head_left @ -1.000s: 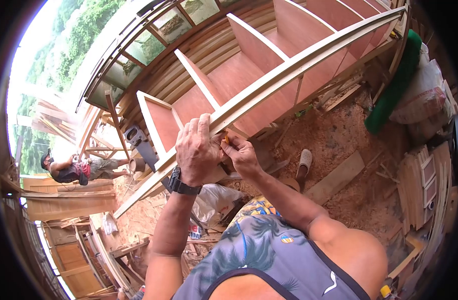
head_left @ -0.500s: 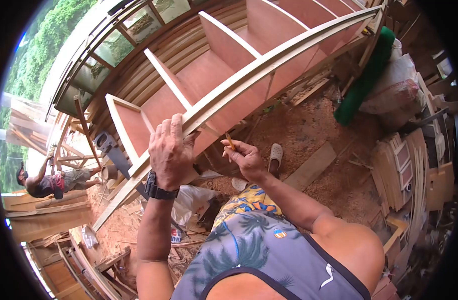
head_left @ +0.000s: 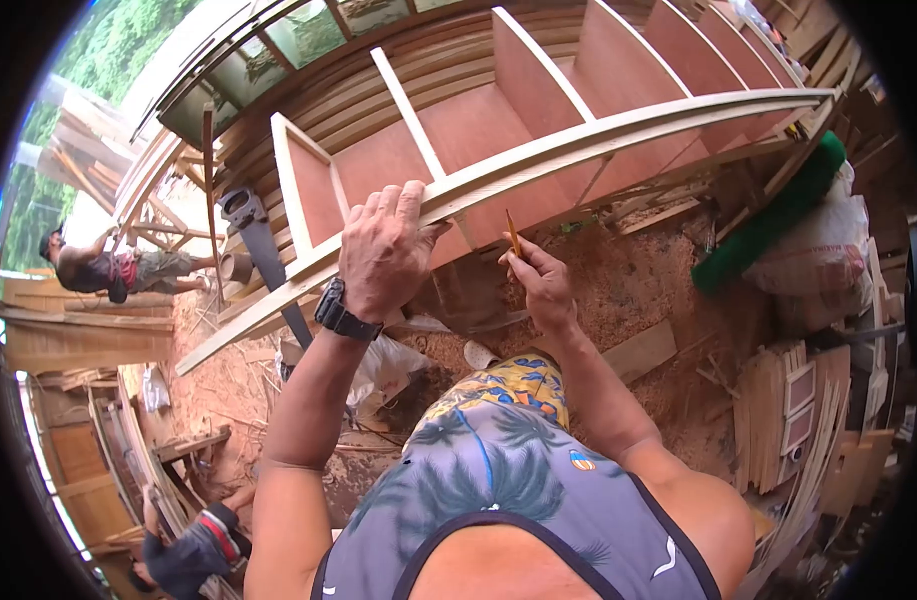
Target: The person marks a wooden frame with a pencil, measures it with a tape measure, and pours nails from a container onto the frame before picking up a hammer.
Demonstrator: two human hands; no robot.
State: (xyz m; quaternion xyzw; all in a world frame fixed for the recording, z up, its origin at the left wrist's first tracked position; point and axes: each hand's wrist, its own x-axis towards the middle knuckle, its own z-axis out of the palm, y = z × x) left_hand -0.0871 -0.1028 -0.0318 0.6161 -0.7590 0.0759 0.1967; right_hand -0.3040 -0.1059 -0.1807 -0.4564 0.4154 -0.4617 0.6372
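My left hand [head_left: 386, 245], with a black watch on the wrist, grips the long pale wooden strip [head_left: 538, 168] along the front edge of a shelf-like frame. Its fingers lie over the top of the strip and the thumb is beneath. My right hand [head_left: 544, 285] pinches a thin yellow pencil [head_left: 513, 233], point upward, just below the strip and apart from it. Reddish panels [head_left: 473, 130] with pale-edged dividers stand behind the strip.
A handsaw [head_left: 265, 252] hangs at the frame's left end. Two other people [head_left: 93, 265] are at the far left and lower left. A green roll [head_left: 768, 215], white sacks [head_left: 813, 235] and stacked boards [head_left: 790, 415] are on the right. Shavings cover the ground.
The view has shifted, bringing a second person into sight at lower left. My right hand has turned the pencil more upright and moved right, farther from my left hand, which keeps its grip.
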